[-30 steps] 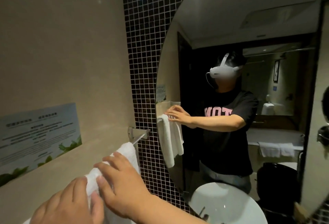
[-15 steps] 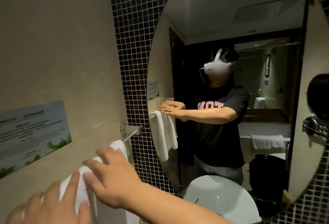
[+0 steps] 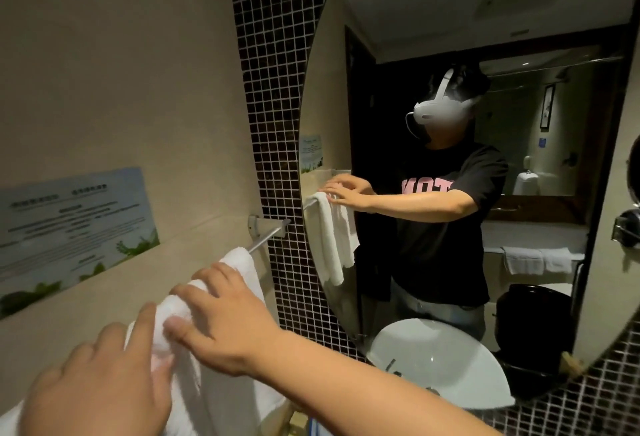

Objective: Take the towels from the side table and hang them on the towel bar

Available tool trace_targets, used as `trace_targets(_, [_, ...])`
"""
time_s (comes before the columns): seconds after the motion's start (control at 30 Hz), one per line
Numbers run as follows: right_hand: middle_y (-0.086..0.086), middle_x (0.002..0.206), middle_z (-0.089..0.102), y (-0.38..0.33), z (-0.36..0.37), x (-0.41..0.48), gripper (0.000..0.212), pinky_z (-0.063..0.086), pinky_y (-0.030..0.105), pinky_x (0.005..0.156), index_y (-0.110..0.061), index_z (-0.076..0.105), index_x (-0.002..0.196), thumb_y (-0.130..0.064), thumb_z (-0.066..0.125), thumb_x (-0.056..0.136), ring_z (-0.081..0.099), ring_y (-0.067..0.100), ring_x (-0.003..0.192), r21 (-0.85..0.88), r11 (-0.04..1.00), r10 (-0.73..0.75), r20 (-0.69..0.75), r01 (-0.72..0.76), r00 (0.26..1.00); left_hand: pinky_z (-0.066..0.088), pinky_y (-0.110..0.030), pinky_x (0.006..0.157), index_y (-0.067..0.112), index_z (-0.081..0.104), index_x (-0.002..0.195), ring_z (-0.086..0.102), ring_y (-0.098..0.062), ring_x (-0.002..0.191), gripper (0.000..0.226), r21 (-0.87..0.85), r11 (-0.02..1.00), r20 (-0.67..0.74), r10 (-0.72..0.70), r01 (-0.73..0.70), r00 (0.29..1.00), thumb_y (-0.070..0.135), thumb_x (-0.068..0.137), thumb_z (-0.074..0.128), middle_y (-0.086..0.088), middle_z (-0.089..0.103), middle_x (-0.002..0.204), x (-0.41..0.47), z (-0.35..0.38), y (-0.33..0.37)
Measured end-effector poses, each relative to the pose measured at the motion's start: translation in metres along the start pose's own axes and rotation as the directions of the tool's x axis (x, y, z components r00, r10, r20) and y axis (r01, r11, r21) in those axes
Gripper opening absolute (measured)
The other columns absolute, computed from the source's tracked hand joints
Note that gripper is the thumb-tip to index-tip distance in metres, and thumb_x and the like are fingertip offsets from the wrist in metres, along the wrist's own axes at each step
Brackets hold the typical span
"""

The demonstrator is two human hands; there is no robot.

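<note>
- Now the white towel (image 3: 239, 273) lies draped over the towel bar (image 3: 265, 241), its folded crown running from just short of the bar's wall bracket (image 3: 255, 224) down toward the bottom left, the cloth hanging below on the near side.
- The right hand (image 3: 221, 325) rests palm-down on top of the towel, fingers spread and flat, pressing the fold against the bar rather than pinching it. Compared with half a second ago it sits at much the same spot on the crown, the fingertips reaching a little less far toward the bracket.
- The left hand (image 3: 100, 380) lies lower left on the same towel, fingers loosely spread, the index finger stretched along the cloth beside the right thumb. Earlier it was blurred and partly cut off at the bottom edge; it now shows sharper and fuller, closer to the right hand.
- A short bare length of the bar shows between the towel's upper end and the bracket, as before.
- The round mirror (image 3: 346, 37) reflects both hands on the towel, which hangs in two lobes below the bar.
- The whole view has shifted slightly: the wall notice (image 3: 72, 221) and the white basin (image 3: 433, 359) sit a touch differently in frame than half a second ago.
- The side table cannot be seen.
</note>
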State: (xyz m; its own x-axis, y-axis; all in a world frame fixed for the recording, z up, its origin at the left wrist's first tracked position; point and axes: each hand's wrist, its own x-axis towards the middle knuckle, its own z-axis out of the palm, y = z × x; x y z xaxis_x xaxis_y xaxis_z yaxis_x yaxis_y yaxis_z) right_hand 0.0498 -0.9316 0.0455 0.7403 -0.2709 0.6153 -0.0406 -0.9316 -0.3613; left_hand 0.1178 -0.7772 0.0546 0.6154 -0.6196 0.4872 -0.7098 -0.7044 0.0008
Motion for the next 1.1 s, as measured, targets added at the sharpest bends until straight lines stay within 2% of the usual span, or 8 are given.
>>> trace_targets(0.13, [0.014, 0.135, 0.047, 0.006, 0.006, 0.003, 0.059, 0.026, 0.047, 0.118, -0.024, 0.051, 0.138, -0.063, 0.047, 0.094, 0.034, 0.034, 0.134, -0.060, 0.997, -0.061, -0.040, 0.058, 0.997, 0.049, -0.052, 0.069, 0.023, 0.070, 0.125, 0.062, -0.046, 0.069, 0.068, -0.028, 0.998, -0.092, -0.055, 0.053, 0.994, 0.058, 0.078, 0.035, -0.027, 0.065, 0.091, -0.014, -0.005, -0.014])
trace_targets(0.23, [0.014, 0.133, 0.049, 0.010, 0.010, 0.004, 0.055, 0.028, 0.048, 0.117, -0.022, 0.054, 0.137, -0.056, 0.058, 0.094, 0.036, 0.035, 0.131, -0.065, 0.995, -0.087, -0.081, 0.082, 0.993, 0.047, -0.049, 0.063, 0.022, 0.074, 0.120, 0.056, -0.041, 0.059, 0.058, -0.001, 0.998, -0.133, -0.059, 0.060, 0.989, 0.045, 0.076, 0.044, -0.029, 0.058, 0.084, -0.013, 0.006, -0.019])
trace_targets(0.4, [0.010, 0.127, 0.052, 0.018, 0.017, 0.008, 0.055, 0.030, 0.054, 0.113, -0.025, 0.055, 0.133, -0.063, 0.046, 0.094, 0.042, 0.035, 0.127, -0.153, 0.986, -0.083, -0.117, 0.065, 0.990, 0.030, -0.032, 0.054, 0.003, 0.075, 0.104, 0.042, -0.026, 0.056, 0.047, -0.019, 1.000, -0.181, 0.000, -0.003, 0.983, 0.011, 0.065, 0.051, -0.019, 0.048, 0.071, -0.009, 0.009, -0.010])
trace_targets(0.53, [0.010, 0.132, 0.050, 0.018, 0.022, 0.006, 0.055, 0.028, 0.052, 0.116, -0.025, 0.053, 0.135, -0.061, 0.044, 0.095, 0.037, 0.036, 0.134, -0.111, 0.993, -0.056, -0.110, 0.044, 0.992, 0.037, -0.044, 0.058, 0.003, 0.076, 0.107, 0.056, -0.040, 0.056, 0.047, 0.002, 1.000, -0.247, -0.014, 0.015, 0.969, 0.016, 0.066, 0.057, -0.030, 0.057, 0.073, -0.014, -0.005, 0.003])
trace_targets(0.67, [0.012, 0.148, 0.043, 0.011, 0.004, 0.000, 0.055, 0.019, 0.048, 0.124, -0.024, 0.047, 0.145, -0.055, 0.048, 0.099, 0.024, 0.035, 0.147, -0.077, 0.997, -0.023, -0.004, 0.023, 1.000, 0.038, -0.042, 0.056, 0.005, 0.075, 0.103, 0.059, -0.039, 0.055, 0.035, 0.090, 0.996, -0.212, 0.005, 0.014, 0.977, 0.020, 0.076, 0.058, -0.027, 0.059, 0.071, -0.011, -0.009, 0.005])
trace_targets(0.8, [0.010, 0.163, 0.030, 0.005, -0.020, -0.004, 0.059, 0.014, 0.049, 0.125, -0.030, 0.036, 0.154, -0.054, 0.047, 0.102, 0.013, 0.033, 0.155, -0.135, 0.991, 0.038, 0.134, -0.020, 0.990, 0.035, -0.033, 0.065, 0.031, 0.054, 0.124, 0.066, -0.027, 0.094, 0.033, 0.168, 0.984, -0.026, -0.054, 0.057, 0.998, 0.043, 0.096, 0.044, -0.004, 0.064, 0.110, 0.004, -0.026, 0.020])
trace_targets(0.9, [0.011, 0.164, 0.030, 0.004, -0.037, -0.010, 0.056, 0.012, 0.053, 0.123, -0.030, 0.034, 0.156, -0.049, 0.044, 0.104, 0.018, 0.032, 0.154, -0.209, 0.976, 0.096, 0.174, -0.059, 0.980, 0.038, -0.034, 0.071, 0.034, 0.050, 0.131, 0.062, -0.025, 0.105, 0.041, 0.140, 0.990, -0.056, 0.042, -0.034, 0.998, 0.052, 0.096, 0.037, -0.002, 0.061, 0.119, 0.015, -0.028, 0.029])
trace_targets(1.1, [0.008, 0.165, 0.032, 0.018, -0.089, -0.056, 0.055, 0.023, 0.055, 0.122, -0.029, 0.033, 0.157, -0.040, 0.040, 0.103, 0.030, 0.027, 0.150, -0.358, 0.895, 0.330, 0.126, -0.267, 0.936, 0.049, -0.044, 0.084, 0.027, 0.065, 0.129, 0.063, -0.035, 0.108, 0.047, -0.135, 0.938, -0.116, 0.305, -0.319, 0.945, 0.046, 0.086, 0.062, -0.009, 0.065, 0.126, 0.019, -0.023, 0.092])
